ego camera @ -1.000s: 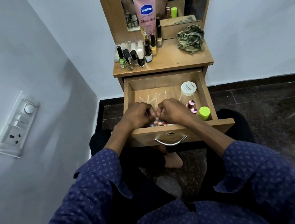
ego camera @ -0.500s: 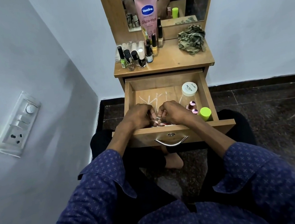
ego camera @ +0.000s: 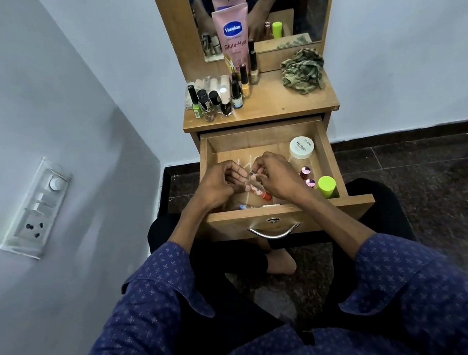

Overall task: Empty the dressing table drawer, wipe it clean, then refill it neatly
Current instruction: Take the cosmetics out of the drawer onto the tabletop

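Drawer (ego camera: 263, 138) stands pulled open under the tabletop, part emptied. Both hands have risen slightly; the left hand (ego camera: 218, 184) and right hand (ego camera: 279, 175) pinch small items (ego camera: 257, 190) (too blurred to name), likely lifting them out next.

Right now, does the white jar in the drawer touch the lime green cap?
Apart. The head view shows the white jar at the drawer's back right and the lime green cap near its front, with bare wood between them.
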A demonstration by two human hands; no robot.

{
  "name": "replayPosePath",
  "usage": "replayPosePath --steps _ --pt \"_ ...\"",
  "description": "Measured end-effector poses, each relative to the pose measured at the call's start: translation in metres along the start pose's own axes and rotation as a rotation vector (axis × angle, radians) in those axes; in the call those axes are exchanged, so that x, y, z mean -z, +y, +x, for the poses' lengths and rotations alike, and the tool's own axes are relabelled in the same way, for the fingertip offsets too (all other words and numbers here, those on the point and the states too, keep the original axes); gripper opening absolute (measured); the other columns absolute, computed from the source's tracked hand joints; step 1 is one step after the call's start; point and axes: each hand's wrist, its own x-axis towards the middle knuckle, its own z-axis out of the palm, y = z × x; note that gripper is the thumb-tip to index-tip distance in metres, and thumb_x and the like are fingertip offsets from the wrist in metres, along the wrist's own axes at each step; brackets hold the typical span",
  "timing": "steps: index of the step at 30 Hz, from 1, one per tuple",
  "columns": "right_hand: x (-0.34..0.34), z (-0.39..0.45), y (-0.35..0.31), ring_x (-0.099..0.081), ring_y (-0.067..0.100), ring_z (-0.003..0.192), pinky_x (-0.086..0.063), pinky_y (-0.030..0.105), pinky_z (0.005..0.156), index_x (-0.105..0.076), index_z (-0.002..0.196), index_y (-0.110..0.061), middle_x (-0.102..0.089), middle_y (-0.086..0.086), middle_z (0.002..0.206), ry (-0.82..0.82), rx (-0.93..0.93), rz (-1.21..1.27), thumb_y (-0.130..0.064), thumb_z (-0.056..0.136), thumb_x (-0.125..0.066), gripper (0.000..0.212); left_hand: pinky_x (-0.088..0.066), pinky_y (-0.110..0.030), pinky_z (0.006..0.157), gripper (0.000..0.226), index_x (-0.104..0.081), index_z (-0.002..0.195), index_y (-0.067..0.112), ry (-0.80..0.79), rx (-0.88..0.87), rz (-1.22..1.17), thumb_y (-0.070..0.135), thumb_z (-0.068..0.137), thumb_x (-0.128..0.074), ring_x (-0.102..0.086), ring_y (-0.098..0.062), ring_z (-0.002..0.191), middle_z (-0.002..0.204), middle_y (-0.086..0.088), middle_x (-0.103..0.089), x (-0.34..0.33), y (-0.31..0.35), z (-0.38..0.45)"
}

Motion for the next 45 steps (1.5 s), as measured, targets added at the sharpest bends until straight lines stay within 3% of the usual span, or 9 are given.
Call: replayPosePath --steps 4,8,12,18,24,29,33,38,45 --pt "0.004 0.000 -0.002 -0.055 0.016 0.092 -0.037 0.027 0.075 -0.072 0.097 -0.014 -0.060 0.000 0.101 0.126 0.031 0.050 -0.007 0.093 -0.072 0.008 -0.060 -0.023 0.085 0.030 -0.074 0.107 0.006 0.142 -0.021 -0.075 0.003 0.080 -0.088 -0.075 -0.018 0.092 0.099 -0.009 -0.078 0.006 0.004 0.001" --pt "0.004 0.001 -0.005 -0.059 0.020 0.094 -0.051 0.034 0.078 -0.069 0.097 -0.014 -0.059 -0.002 0.101 0.240 0.083 0.102 -0.006 0.093 -0.070 0.009 -0.055 -0.016 0.080 0.024 -0.078 0.104 0.009 0.228 -0.052 -0.019 0.010 0.082 -0.088 -0.073 -0.008 0.089 0.096 0.000 -0.079 0.010 0.013 0.001" --pt "0.017 0.003 -0.014 -0.054 0.006 0.092 -0.041 0.012 0.076 -0.070 0.106 -0.014 -0.055 -0.007 0.106 0.351 0.134 0.145 -0.007 0.097 -0.066 0.012 -0.053 -0.014 0.074 0.019 -0.078 0.101 0.015 0.300 -0.185 0.131 0.014 0.084 -0.087 -0.070 -0.005 0.083 0.092 0.007 -0.076 0.021 0.038 0.008" --pt "0.067 0.040 -0.026 -0.065 0.012 0.092 -0.057 0.027 0.080 -0.074 0.106 -0.013 -0.067 -0.001 0.107 0.491 0.084 0.244 -0.007 0.094 -0.073 0.014 -0.055 -0.026 0.077 0.015 -0.076 0.101 0.018 0.428 -0.372 0.399 0.014 0.088 -0.081 -0.066 -0.008 0.087 0.098 0.005 -0.072 0.049 0.087 0.039" --pt "0.113 0.087 -0.027 -0.065 0.004 0.080 -0.044 0.011 0.063 -0.076 0.103 -0.017 -0.074 -0.005 0.098 0.523 0.082 0.214 -0.009 0.091 -0.077 0.014 -0.056 -0.036 0.076 0.014 -0.078 0.101 0.019 0.464 -0.436 0.581 0.018 0.087 -0.081 -0.065 -0.012 0.086 0.097 0.005 -0.074 0.064 0.123 0.078" --pt "0.141 0.125 -0.023 -0.056 -0.010 0.071 -0.044 0.005 0.060 -0.076 0.100 -0.013 -0.067 -0.008 0.085 0.545 0.043 0.166 -0.005 0.091 -0.076 0.013 -0.045 -0.026 0.072 0.013 -0.078 0.100 0.017 0.500 -0.469 0.661 0.013 0.088 -0.080 -0.062 -0.013 0.087 0.100 0.002 -0.075 0.062 0.146 0.107" --pt "0.155 0.148 -0.013 -0.060 -0.007 0.072 -0.058 0.022 0.067 -0.077 0.097 -0.012 -0.068 -0.005 0.082 0.558 0.042 0.138 -0.001 0.090 -0.074 0.014 -0.056 -0.033 0.078 0.010 -0.077 0.100 0.016 0.516 -0.452 0.682 0.012 0.091 -0.074 -0.066 -0.015 0.092 0.102 0.002 -0.076 0.059 0.162 0.127" --pt "0.160 0.170 -0.001 -0.066 0.001 0.076 -0.058 0.021 0.068 -0.078 0.097 -0.012 -0.073 0.000 0.089 0.547 0.050 0.115 0.003 0.089 -0.074 0.017 -0.056 -0.035 0.075 0.014 -0.077 0.103 0.009 0.478 -0.393 0.700 0.004 0.095 -0.067 -0.067 -0.022 0.090 0.100 -0.006 -0.075 0.055 0.169 0.152" --pt "0.153 0.188 0.008 -0.068 0.012 0.090 -0.062 0.034 0.080 -0.076 0.105 -0.010 -0.072 0.001 0.099 0.496 0.094 0.095 0.003 0.091 -0.071 0.020 -0.058 -0.039 0.084 0.017 -0.077 0.112 0.012 0.501 -0.368 0.748 0.013 0.099 -0.067 -0.069 -0.026 0.099 0.107 -0.009 -0.076 0.051 0.163 0.173"
